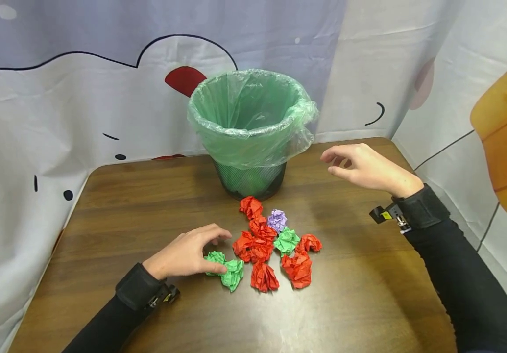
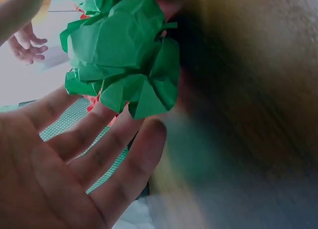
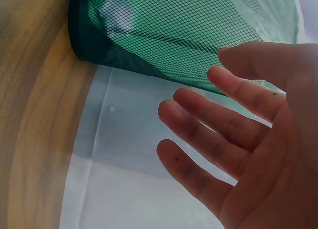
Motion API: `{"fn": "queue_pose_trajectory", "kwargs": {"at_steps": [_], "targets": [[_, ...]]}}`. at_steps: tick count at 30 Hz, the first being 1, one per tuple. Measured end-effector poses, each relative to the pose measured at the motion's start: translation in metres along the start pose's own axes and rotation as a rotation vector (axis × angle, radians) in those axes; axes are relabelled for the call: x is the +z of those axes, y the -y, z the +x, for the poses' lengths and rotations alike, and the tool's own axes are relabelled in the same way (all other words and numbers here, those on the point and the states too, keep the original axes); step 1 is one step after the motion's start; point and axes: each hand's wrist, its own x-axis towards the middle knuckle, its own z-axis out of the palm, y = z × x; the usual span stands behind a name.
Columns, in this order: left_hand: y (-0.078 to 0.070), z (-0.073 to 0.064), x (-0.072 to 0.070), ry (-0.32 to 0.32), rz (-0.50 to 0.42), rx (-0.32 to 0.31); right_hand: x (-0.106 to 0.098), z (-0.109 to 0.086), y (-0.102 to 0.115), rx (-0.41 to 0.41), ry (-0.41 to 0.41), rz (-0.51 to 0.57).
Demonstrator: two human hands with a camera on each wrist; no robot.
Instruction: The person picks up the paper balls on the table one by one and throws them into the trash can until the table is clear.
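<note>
My left hand (image 1: pixel 190 250) is low over the table's left-centre, beside two crumpled green paper balls (image 1: pixel 233 274). Its thumb reaches across them in the head view, while the fingers arch above. In the left wrist view the loosely extended fingers (image 2: pixel 107 144) lie just beyond a green ball (image 2: pixel 119 55); whether they touch it I cannot tell. My right hand (image 1: pixel 363 166) hovers right of the bin, fingers loosely bent and holding nothing. To the right of the left hand lie several red paper balls (image 1: pixel 297 269), a purple ball (image 1: pixel 277 220) and another green ball (image 1: pixel 286 241).
A black mesh bin (image 1: pixel 253 179), lined with a translucent green bag (image 1: pixel 244 147), stands at the back of the wooden table (image 1: pixel 147 196). One red ball (image 1: pixel 251 207) lies right in front of its base. A printed curtain (image 1: pixel 103 98) hangs behind the table.
</note>
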Motion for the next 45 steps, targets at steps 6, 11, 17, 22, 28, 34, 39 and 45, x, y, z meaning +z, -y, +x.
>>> {"fn": "queue_pose_trajectory", "kwargs": {"at_steps": [6, 11, 17, 22, 28, 34, 39, 45], "targets": [[-0.002, 0.0, 0.002, 0.039, 0.01, 0.013, 0.005, 0.0, 0.0, 0.008, 0.012, 0.011], [-0.001, 0.001, 0.003, 0.056, -0.019, 0.032, 0.008, -0.002, -0.003, 0.02, 0.013, 0.021], [0.001, 0.002, 0.004, 0.073, -0.04, 0.044, 0.012, -0.003, -0.007, 0.025, 0.02, 0.033], [0.001, 0.004, 0.003, 0.038, -0.019, 0.052, 0.016, -0.004, -0.01, 0.032, 0.023, 0.04], [0.001, 0.006, -0.002, -0.043, 0.031, 0.039, 0.022, -0.005, -0.011, 0.043, 0.033, 0.054], [-0.005, 0.013, -0.015, -0.196, 0.044, 0.034, 0.028, -0.007, -0.013, 0.046, 0.036, 0.062], [-0.01, 0.019, -0.028, -0.36, 0.052, 0.07, 0.034, -0.008, -0.016, 0.043, 0.041, 0.068], [-0.018, 0.029, -0.048, -0.52, 0.1, 0.148, 0.038, -0.01, -0.019, 0.045, 0.062, 0.076]]}}
